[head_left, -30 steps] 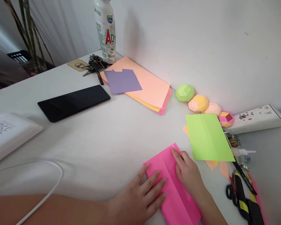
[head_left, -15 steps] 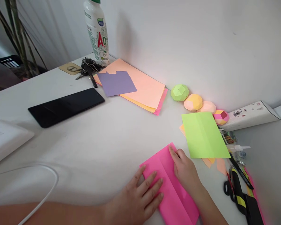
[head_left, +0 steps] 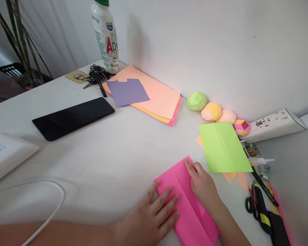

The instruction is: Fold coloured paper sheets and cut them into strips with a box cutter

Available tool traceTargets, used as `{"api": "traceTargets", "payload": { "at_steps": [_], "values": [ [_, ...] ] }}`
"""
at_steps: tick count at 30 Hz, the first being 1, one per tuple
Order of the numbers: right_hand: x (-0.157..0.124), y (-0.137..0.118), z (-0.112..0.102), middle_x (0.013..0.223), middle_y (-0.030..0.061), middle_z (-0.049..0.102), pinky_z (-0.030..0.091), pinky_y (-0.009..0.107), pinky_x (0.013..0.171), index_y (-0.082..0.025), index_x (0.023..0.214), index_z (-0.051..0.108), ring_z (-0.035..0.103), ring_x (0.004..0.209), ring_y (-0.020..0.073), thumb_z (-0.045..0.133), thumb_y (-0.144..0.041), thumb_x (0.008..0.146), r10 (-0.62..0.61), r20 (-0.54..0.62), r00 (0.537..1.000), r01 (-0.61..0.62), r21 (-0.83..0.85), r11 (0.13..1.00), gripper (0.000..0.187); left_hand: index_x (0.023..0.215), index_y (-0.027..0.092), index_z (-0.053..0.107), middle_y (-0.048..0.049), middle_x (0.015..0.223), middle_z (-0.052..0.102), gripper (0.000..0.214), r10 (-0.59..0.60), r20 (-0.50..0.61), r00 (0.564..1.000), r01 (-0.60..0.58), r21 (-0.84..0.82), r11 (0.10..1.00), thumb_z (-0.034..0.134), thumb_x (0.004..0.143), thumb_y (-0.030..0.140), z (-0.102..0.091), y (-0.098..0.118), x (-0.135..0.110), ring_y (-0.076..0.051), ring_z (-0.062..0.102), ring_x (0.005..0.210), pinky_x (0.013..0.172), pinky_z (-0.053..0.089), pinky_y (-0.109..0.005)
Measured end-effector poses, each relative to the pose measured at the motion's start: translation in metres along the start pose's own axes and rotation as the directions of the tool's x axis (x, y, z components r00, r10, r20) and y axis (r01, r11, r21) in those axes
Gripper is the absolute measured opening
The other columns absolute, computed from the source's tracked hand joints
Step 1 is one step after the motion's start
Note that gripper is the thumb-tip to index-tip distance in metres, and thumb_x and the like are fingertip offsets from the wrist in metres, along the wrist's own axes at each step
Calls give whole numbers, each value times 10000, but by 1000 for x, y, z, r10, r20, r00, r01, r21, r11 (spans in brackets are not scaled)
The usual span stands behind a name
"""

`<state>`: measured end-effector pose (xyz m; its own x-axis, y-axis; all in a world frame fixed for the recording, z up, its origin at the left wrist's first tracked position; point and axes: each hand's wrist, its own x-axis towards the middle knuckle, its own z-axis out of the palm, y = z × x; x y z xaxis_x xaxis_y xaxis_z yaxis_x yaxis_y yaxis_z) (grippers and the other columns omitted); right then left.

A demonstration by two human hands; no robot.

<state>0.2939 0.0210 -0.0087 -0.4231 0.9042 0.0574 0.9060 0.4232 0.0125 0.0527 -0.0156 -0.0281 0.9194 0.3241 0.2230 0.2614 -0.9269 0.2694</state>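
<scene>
- A bright pink, rectangular paper sheet (head_left: 188, 212) lies slanted on the smooth white surface (head_left: 100, 164), low in view, under both hands, its near end cut off by the frame.
- The left hand (head_left: 156, 213) lies palm down, fingers spread and fairly straight, tips resting on the pink sheet's left side and gripping nothing.
- The right hand (head_left: 201, 184) has its index finger laid along the sheet near the far corner, the other fingers curled; whether it pinches the paper, the view does not show.
- Most likely trouble: if the left hand's light, flat contact eases, the sheet could skid on so slick a surface and leave any fold crooked.
- Uneven pressure from the right index finger might wrinkle the thin paper or bend that corner.
- A rightward sweep of the right hand could knock the lime-green, creased paper sheet (head_left: 224, 147) lying just beside it.
- The pink sheet looks thin and matt; a lengthwise line divides it, with a darker strip beneath the right hand (crease or flap edge, I cannot say).
- Beyond sit a green faceted ball (head_left: 196, 101), its planes crisp, and a purple paper piece (head_left: 128, 92), notched along one edge, atop peach paper sheets (head_left: 159, 94).
</scene>
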Motion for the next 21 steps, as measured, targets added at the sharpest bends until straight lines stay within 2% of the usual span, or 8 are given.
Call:
{"api": "traceTargets", "payload": {
  "at_steps": [8, 21],
  "values": [
    [1, 2, 0, 773, 7, 470, 276, 227, 431, -208, 1471, 222, 421, 527, 115, 327, 73, 721, -18, -21, 1000, 18, -34, 999, 807, 1378, 165, 429, -156, 1448, 381, 681, -35, 14, 999, 34, 49, 998, 476, 850, 592, -6, 3, 1, -387, 319, 1317, 1042, 101, -633],
    [3, 2, 0, 758, 4, 442, 273, 218, 408, -230, 1499, -14, 435, 515, 118, 319, 65, 719, -58, -45, 997, 54, -84, 995, 898, 1383, 189, 414, -130, 1470, 353, 665, -66, -8, 998, 66, 76, 995, 400, 875, 617, 0, 5, 0, -377, 278, 1339, 1041, 61, -661]
  ]
}}
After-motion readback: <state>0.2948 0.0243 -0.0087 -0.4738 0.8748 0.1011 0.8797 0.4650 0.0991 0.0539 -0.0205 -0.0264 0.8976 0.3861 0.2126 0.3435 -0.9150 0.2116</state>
